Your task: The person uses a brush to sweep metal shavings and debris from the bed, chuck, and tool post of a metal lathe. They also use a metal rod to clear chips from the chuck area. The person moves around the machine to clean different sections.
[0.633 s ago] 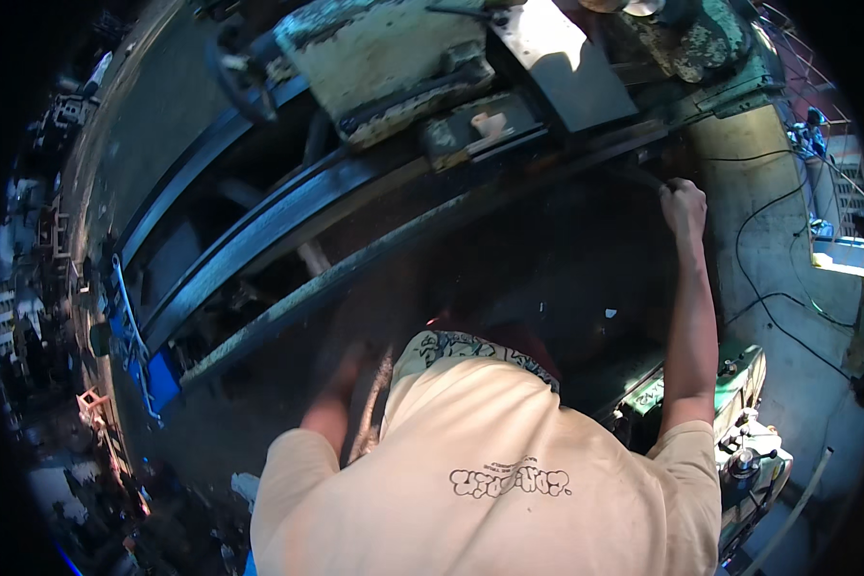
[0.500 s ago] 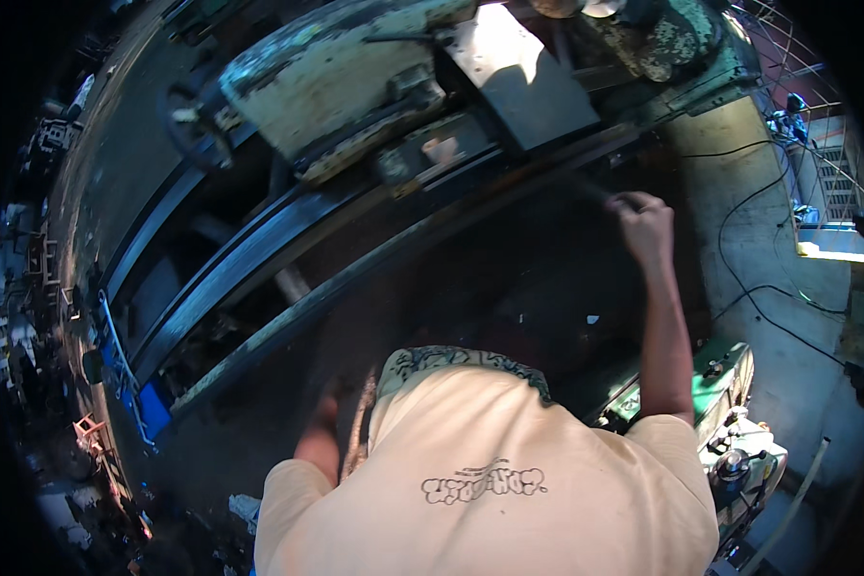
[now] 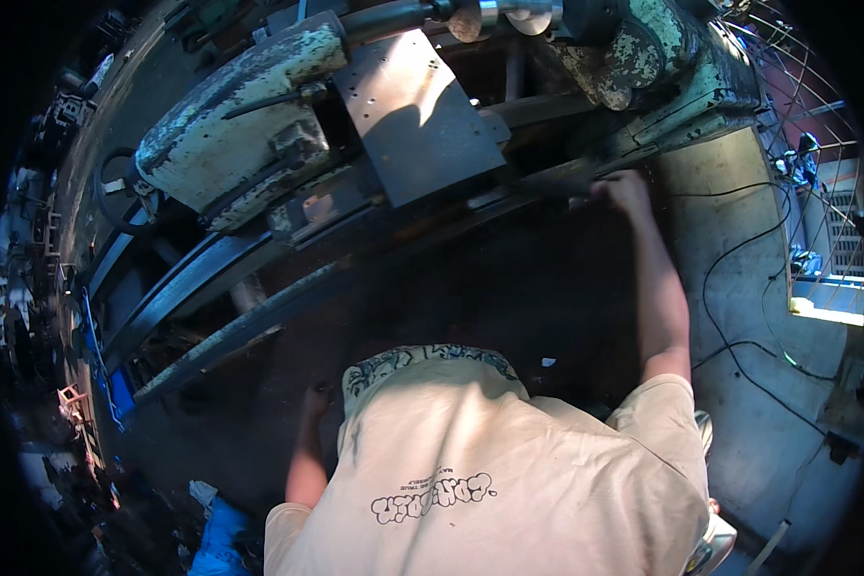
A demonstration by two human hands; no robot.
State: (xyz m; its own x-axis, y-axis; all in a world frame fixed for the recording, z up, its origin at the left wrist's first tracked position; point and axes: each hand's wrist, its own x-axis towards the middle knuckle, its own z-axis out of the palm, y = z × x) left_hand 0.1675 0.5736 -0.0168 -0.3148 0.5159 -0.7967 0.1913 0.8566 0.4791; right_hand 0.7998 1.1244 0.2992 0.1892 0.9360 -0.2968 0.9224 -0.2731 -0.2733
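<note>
My right hand point(image 3: 624, 190) reaches out at the front edge of the machine bed, its fingers closed round a slim dark bar-like piece point(image 3: 568, 186). Blur hides the exact kind of this piece, whose far end points left along the machine. Low on the left, my left hand point(image 3: 321, 394) hangs in deep shadow beside my body, and its fingers are too dark to make out. Beyond my right hand lies a large old lathe-like machine with long metal rails point(image 3: 187, 278). A flat grey metal plate point(image 3: 422, 134) with small holes sits across it, partly in sunlight.
A worn, pale green machine housing point(image 3: 230, 144) with a handwheel point(image 3: 115, 187) stands to the left. Black cables point(image 3: 710, 278) trail over the concrete floor point(image 3: 739, 403) at right, near a wire grille point(image 3: 797, 58). A blue bundle point(image 3: 219, 538) lies at lower left.
My view has shifted, so the machine and plate appear further left and lower. My right hand is now closer to the machine's edge, still gripping the dark piece.
</note>
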